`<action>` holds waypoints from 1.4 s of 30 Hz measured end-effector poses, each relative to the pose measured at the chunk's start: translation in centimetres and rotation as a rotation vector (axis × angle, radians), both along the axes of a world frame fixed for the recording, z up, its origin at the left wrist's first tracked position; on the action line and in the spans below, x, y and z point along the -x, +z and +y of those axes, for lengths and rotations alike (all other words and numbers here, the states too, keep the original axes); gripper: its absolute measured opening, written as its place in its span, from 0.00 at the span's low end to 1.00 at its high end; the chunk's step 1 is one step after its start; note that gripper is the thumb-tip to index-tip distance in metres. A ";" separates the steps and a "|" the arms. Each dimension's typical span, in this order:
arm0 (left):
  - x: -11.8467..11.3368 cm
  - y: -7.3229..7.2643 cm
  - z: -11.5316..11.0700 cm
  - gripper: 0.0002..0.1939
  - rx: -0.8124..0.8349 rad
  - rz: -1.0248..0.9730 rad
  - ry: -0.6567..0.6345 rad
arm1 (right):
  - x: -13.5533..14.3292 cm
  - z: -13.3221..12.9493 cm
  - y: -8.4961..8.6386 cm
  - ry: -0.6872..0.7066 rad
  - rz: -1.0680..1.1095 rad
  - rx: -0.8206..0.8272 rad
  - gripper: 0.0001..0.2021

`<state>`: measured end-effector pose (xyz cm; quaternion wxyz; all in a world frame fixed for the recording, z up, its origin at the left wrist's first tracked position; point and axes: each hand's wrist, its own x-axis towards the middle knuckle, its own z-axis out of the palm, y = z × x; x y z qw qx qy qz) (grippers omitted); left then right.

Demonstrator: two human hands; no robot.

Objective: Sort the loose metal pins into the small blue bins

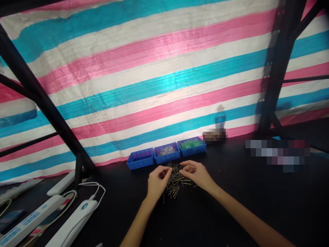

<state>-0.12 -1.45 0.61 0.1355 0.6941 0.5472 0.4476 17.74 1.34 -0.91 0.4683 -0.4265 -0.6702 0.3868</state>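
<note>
A loose pile of thin, dark and brass-coloured metal sticks [175, 187] lies on the black table, too small to tell their exact kind. At the left side of the pile is my left hand [157, 180], thumb and forefinger pinched together; whatever is between the tips is too small to make out. My right hand [197, 174] hovers over the pile's right side, fingers loosely bent, with thumb and forefinger tips apart. Behind the pile stand three blue bins in a row: a left bin [130, 165] with a dark inside, a middle bin [167, 159] holding clear pieces, and a right bin [194, 151] holding green pieces.
White power strips [74, 223] with a looped white cable [102, 188] lie on the left. Black metal frame posts [48, 109] stand at both sides. A striped tarp [154, 85] hangs behind the table [218, 219]. Blurred items sit at the back right.
</note>
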 end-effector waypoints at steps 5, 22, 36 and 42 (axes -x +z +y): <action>-0.8 -0.4 -0.1 0.11 0.004 -0.115 -0.161 | 0.1 -0.2 0.3 0.096 0.161 0.114 0.20; -1.4 -0.3 -0.6 0.09 0.021 -0.211 -0.225 | 0.6 -1.1 0.8 0.190 0.234 0.287 0.22; -1.4 -0.4 -0.9 0.06 -0.037 -0.004 -0.169 | 1.2 -1.3 0.6 0.088 0.090 -0.010 0.13; -1.6 -0.5 -1.1 0.06 -0.046 0.050 -0.158 | 1.2 -1.4 0.4 0.057 0.041 -0.080 0.09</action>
